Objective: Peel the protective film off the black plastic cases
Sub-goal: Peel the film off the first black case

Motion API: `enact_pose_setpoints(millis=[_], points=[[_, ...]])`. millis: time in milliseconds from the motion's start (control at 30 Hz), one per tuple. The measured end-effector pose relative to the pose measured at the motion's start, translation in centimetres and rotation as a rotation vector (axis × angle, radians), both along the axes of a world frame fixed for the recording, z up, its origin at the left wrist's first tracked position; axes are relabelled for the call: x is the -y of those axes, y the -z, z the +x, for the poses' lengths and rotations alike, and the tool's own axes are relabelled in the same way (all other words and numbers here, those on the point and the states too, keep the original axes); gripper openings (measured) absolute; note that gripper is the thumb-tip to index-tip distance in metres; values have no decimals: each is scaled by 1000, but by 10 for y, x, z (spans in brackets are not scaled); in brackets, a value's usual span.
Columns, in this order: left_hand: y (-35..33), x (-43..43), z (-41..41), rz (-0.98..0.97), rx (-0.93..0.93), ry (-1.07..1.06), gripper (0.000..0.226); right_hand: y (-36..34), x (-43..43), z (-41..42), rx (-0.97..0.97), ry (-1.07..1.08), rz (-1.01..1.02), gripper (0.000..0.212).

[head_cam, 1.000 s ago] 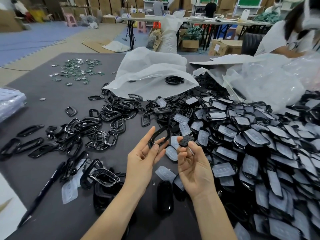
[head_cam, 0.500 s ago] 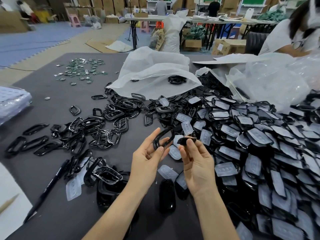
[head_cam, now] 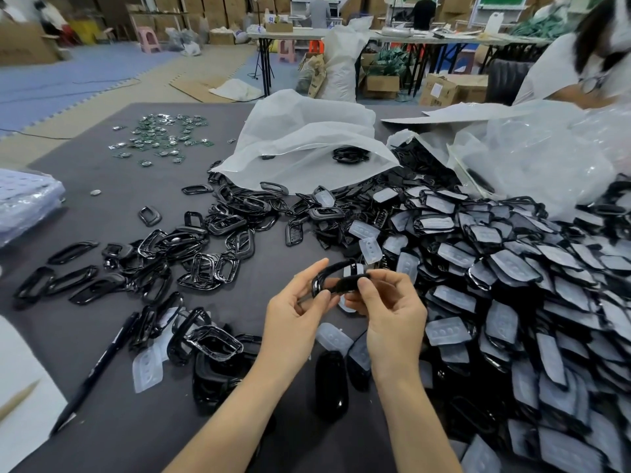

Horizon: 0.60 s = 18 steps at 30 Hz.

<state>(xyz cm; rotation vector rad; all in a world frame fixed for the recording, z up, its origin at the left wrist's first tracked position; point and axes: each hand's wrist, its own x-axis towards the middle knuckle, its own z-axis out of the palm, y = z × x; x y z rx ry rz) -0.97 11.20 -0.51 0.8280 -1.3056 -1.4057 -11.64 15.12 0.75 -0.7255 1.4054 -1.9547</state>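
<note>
The wearer's two bare arms
Left grip (head_cam: 293, 322) and right grip (head_cam: 396, 322) have short, plain nails; left forearm (head_cam: 232, 414) and right forearm (head_cam: 416, 421) are uncovered throughout.

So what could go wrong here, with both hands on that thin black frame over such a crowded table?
1. The left hand pinches the black frame and the right hand a dark piece close by it, by fingertips only; a slip could drop either among the loose parts below.
2. The frame looks thin, so a hard pull might bend it.
3. The right forearm lies near the heaped cases; a nudge could topple some.
</note>
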Motion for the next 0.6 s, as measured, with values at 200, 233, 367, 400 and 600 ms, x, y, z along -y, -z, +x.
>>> enact_pose_setpoints(millis=[200, 233, 367, 400, 600], points=[[-1, -2, -1, -28, 31, 40, 46, 2, 0, 0, -76, 32, 43, 12], [-1, -3, -1, -27, 27, 42, 45, 2, 0, -1, -87, 41, 50, 12], [-2, -3, 0, -14, -9, 62, 42, 4, -1, -2, -155, 80, 75, 18], [-2, -3, 0, -12, -16, 72, 41, 4, -1, -2, -162, 86, 79, 20], [-3, -4, 0, -16, -20, 99, 37, 2, 0, -3, -138, 56, 89, 21]])
